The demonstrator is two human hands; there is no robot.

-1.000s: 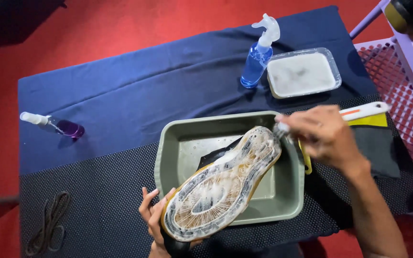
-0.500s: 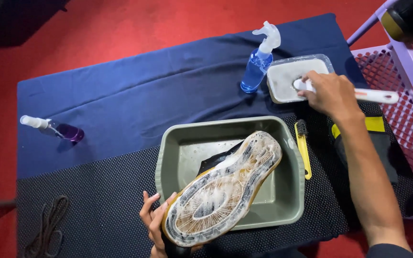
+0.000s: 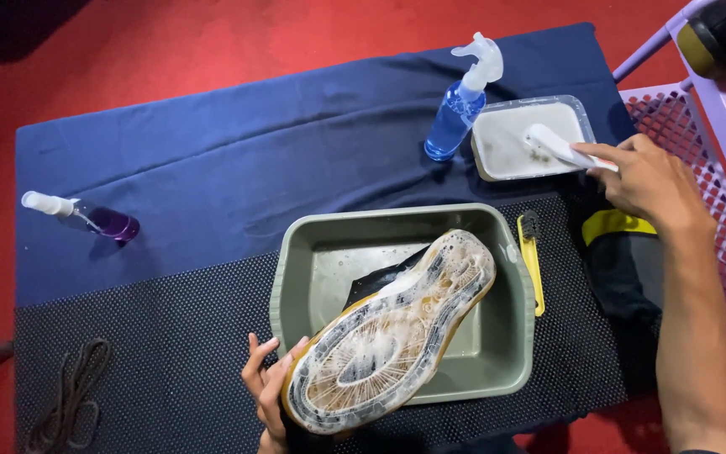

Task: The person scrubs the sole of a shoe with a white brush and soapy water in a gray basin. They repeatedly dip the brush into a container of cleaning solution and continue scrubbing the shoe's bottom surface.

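My left hand (image 3: 267, 388) grips the heel end of a shoe (image 3: 388, 332) turned sole up, its soapy tan and white sole lying across a grey-green tub (image 3: 300, 269). My right hand (image 3: 650, 175) holds a white brush (image 3: 553, 145) by its handle, with the brush head resting in a clear rectangular tray (image 3: 504, 147) of cloudy water at the back right. A blue spray bottle (image 3: 460, 105) stands just left of that tray.
A yellow-handled brush (image 3: 532, 256) lies right of the tub on the black mat. A small purple spray bottle (image 3: 86, 217) lies at the left on the blue cloth. Dark laces (image 3: 69, 395) sit bottom left. A lilac plastic basket (image 3: 716, 168) stands at right, beside a black and yellow item (image 3: 619, 252).
My right hand moved from the shoe's toe back to the clear tray and put the white brush's head into it. The shoe and my left hand stayed put.
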